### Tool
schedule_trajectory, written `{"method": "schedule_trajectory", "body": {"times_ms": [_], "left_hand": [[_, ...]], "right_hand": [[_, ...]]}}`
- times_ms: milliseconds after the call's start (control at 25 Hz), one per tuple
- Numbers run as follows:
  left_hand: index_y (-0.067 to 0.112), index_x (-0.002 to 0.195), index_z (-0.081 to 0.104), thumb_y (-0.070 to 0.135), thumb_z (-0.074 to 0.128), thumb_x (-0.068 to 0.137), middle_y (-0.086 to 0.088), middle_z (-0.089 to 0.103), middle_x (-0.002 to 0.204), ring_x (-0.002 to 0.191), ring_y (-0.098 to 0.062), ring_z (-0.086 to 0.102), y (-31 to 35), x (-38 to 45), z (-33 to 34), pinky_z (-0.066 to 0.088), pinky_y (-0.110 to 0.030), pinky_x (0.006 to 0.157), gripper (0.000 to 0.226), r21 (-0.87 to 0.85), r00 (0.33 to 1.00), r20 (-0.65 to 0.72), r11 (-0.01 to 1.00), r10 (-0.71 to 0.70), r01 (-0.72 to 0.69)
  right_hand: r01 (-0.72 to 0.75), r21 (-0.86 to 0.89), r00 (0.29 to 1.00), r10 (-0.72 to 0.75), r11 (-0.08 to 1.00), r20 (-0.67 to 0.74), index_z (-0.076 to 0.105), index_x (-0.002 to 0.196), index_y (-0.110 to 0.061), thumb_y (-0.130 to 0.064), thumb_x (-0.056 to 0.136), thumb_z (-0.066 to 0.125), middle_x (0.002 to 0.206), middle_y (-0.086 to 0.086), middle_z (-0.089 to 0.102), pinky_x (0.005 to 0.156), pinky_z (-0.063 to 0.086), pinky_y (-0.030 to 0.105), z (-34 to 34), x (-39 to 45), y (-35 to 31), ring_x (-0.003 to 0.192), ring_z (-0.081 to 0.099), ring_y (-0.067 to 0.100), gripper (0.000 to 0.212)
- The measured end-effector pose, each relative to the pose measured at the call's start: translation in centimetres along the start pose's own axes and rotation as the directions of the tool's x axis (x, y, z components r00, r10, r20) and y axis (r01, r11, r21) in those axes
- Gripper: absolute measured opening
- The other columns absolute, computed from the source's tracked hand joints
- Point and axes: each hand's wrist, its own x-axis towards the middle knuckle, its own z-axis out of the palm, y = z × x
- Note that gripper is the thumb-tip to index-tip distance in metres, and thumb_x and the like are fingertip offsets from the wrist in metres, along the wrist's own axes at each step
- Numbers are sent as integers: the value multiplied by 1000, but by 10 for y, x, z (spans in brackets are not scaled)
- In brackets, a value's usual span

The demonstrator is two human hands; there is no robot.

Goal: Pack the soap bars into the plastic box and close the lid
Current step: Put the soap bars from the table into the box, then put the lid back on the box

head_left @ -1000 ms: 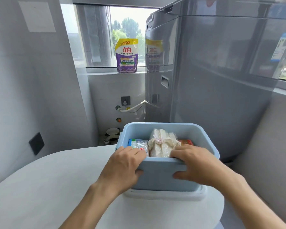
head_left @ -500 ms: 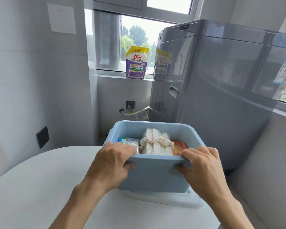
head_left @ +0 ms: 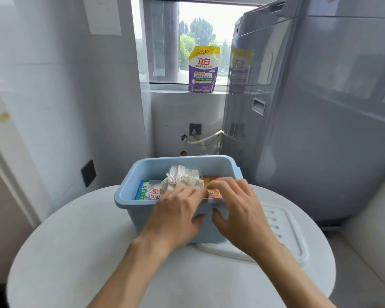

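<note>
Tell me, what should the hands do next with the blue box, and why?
Probably lift the blue box off the white lid, because it sits partly on it. The soap packs already lie inside, and both the left hand and right hand hold its near rim, so freeing the lid comes before closing.

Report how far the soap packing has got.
Done: wrapped soap bars already sit inside the blue box on the round table. In hand: the left hand and right hand grip the box's near rim, fingers reaching over the soaps. Left: the white lid lies under and beside the box, so closing is not yet done.
</note>
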Motion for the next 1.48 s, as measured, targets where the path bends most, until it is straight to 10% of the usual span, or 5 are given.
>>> {"method": "schedule_trajectory", "body": {"times_ms": [200,400,920,1120,1480], "left_hand": [[19,73,63,29,93,49,4,66,61,53,-25,62,22,25,18,39,-27,47,40,80,999,-29,997,-19,22],[19,71,63,27,94,49,5,67,60,54,-25,61,24,28,27,41,-28,50,38,26,992,-101,997,-70,73],[21,73,68,27,89,61,3,69,63,58,-28,63,18,25,30,40,-29,56,25,-126,956,-211,976,-204,180],[17,82,66,25,80,72,1,70,78,77,-26,63,39,26,38,41,-35,67,18,-65,995,-50,994,-86,82],[22,97,67,19,59,84,13,69,92,90,-4,62,-19,1,-34,50,-24,77,16,-747,655,-289,592,-699,303]], "right_hand": [[-453,505,879,464,735,111,53,123,-36,-31,81,60,122,-17,62,90,46,22,-23,-27,62,113,59,7,43],[-285,-273,575,392,919,719,37,145,-36,-69,67,66,152,-20,36,107,32,35,5,-74,98,137,30,19,89],[-521,-502,556,721,690,414,54,88,-25,-81,37,60,103,-5,48,82,40,42,-12,-78,127,98,45,20,77],[-913,159,403,887,375,225,67,80,-5,-57,39,87,81,13,70,56,48,36,-58,-68,142,64,65,25,69],[-531,373,847,474,761,241,62,96,-34,-58,48,85,111,-19,55,83,44,27,-34,18,41,97,54,-6,59]]}}
